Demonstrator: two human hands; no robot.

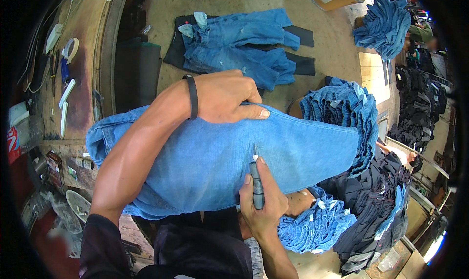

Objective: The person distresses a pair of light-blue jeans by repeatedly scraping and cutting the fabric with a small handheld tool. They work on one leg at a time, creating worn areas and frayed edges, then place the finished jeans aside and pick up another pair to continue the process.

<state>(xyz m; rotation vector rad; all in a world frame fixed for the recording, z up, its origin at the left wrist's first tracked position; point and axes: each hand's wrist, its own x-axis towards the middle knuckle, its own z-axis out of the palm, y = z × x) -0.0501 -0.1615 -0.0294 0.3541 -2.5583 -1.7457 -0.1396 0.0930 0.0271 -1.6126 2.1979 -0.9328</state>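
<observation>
A light blue jeans leg (200,156) is stretched crosswise before me, its narrower end toward the right. My left hand (227,98), with a black band at the wrist, grips the far edge of the denim, thumb on top and fingers curled over and partly hidden. My right hand (266,198) is closed around a dark grey pen-shaped tool (257,186) with a white collar and a thin tip. That tip meets the cloth at a small worn, darker patch (256,149) near the leg's middle. What supports the denim underneath is hidden.
Ahead on the floor lie blue jeans (239,44) over dark ones. Stacked blue jeans (342,105) stand to the right, near a bundled denim pile (317,225) and black garments (376,215). At left, a wooden bench (88,39) carries a tape roll (71,50) and pliers (54,71).
</observation>
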